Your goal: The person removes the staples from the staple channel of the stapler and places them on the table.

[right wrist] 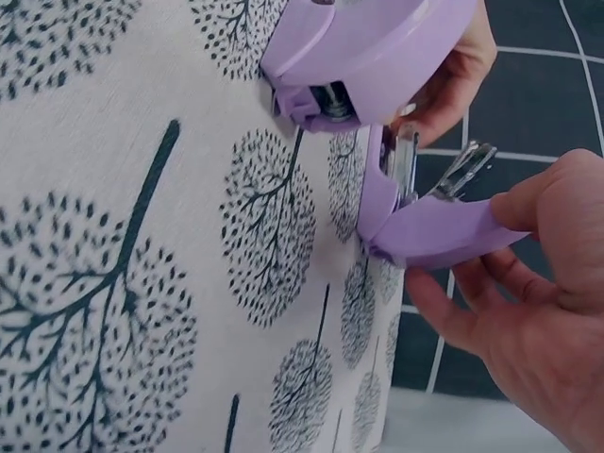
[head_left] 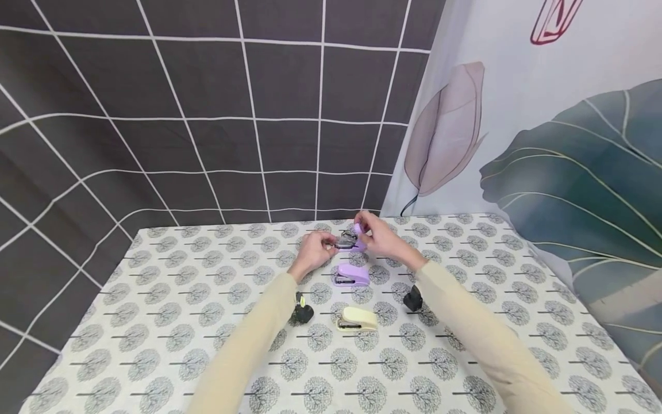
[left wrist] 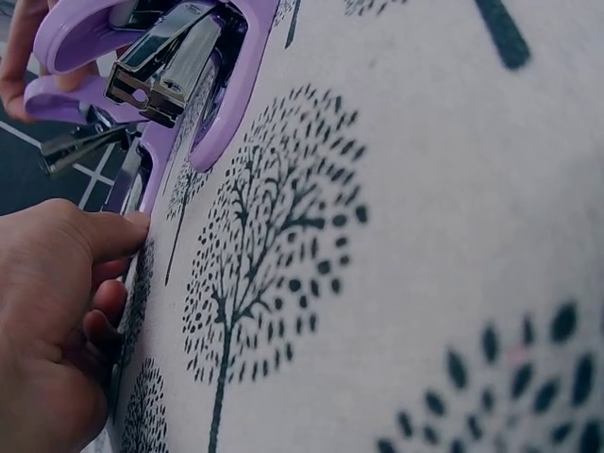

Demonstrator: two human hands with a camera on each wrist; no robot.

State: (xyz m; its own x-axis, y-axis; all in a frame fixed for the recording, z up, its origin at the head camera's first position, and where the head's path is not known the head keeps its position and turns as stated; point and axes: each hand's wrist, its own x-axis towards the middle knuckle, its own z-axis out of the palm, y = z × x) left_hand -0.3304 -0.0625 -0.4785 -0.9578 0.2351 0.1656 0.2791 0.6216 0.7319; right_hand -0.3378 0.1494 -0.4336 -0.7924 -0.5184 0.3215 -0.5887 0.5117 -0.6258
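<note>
While both hands meet at the far middle of the tree-printed tablecloth (head_left: 181,322), the small lilac plastic stapler (head_left: 351,241) sits hinged open between them, its metal staple channel exposed. The left hand (head_left: 312,250) pinches the base end with curled fingers, and the right hand (head_left: 380,237) grips the raised lilac top cover between thumb and fingers, tilting it back. This looks like the opening-up stage, the magazine bared for loading or checking. A careful next move would need the cover kept back and the base steady. Nearer sit a second closed lilac stapler (head_left: 353,275) and a cream-yellow stapler (head_left: 357,319), both untouched.
</note>
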